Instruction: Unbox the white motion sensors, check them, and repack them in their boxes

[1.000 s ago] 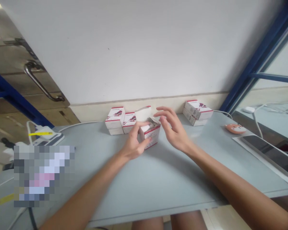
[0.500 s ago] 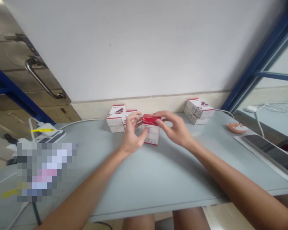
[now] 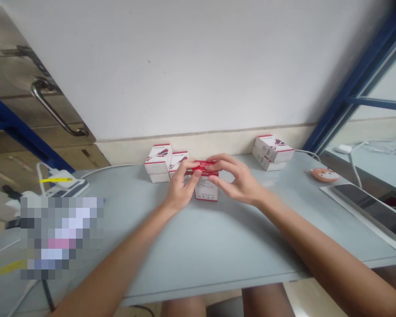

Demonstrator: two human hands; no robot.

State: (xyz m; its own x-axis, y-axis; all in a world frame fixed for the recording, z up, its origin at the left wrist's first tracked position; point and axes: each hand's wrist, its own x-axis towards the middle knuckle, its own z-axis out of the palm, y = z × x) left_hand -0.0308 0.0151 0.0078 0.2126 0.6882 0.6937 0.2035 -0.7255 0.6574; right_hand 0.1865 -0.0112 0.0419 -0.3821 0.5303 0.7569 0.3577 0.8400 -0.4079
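Left hand (image 3: 181, 186): bent at box's (image 3: 207, 190) top left
Right hand (image 3: 236, 179): likewise, top right; pinch unclear
Lid (image 3: 203, 164): best pressed evenly

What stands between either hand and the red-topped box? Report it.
Nothing visible: the left hand and right hand both have fingers at the top of the red-topped box. The white boxes sit farther back, left, not between.

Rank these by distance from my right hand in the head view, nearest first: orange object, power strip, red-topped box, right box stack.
From your right hand:
1. Red-topped box: just left, at the fingers.
2. Right box stack: ahead and right, by the wall.
3. Orange object: farther right.
4. Power strip: far left.
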